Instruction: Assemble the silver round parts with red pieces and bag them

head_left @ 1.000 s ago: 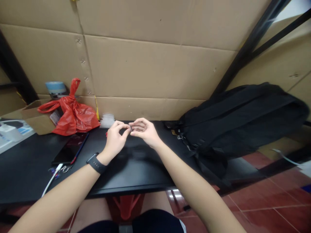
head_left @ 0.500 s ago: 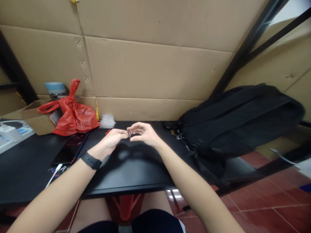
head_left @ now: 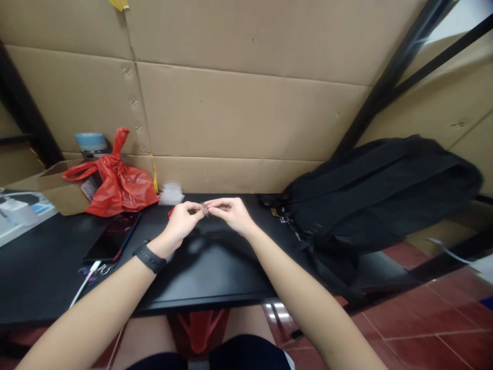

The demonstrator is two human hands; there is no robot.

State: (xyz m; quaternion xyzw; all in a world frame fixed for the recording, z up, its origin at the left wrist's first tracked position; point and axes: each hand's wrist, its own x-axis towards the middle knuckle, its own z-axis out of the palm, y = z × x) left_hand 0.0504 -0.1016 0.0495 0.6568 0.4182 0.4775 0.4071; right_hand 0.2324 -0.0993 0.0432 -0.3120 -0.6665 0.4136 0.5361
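A small, thin brownish round object point(head_left: 205, 210) is held above the black table, seen nearly edge-on; its exact kind cannot be made out. On its left side, my left hand point(head_left: 181, 224), with a black band on the wrist, pinches it between thumb and fingers. From the right, my right hand point(head_left: 233, 216) has its thumb and fingertips closed on the same object. Just behind my left hand a bit of something small and red point(head_left: 171, 211) shows, mostly hidden. Both forearms reach in over the front edge of the table point(head_left: 215, 270).
A dark phone point(head_left: 113, 237) and a white cable point(head_left: 85, 283) lie left. Behind them are a red plastic bag point(head_left: 122, 185), a cardboard box point(head_left: 63, 190), a blue-lidded container point(head_left: 91, 141) and small clear items point(head_left: 171, 193). A black backpack point(head_left: 385, 190) fills the right side.
My right fingers, curved apart around the object before, have closed onto it. The object has turned slightly, and my left hand has shifted a little to the right.
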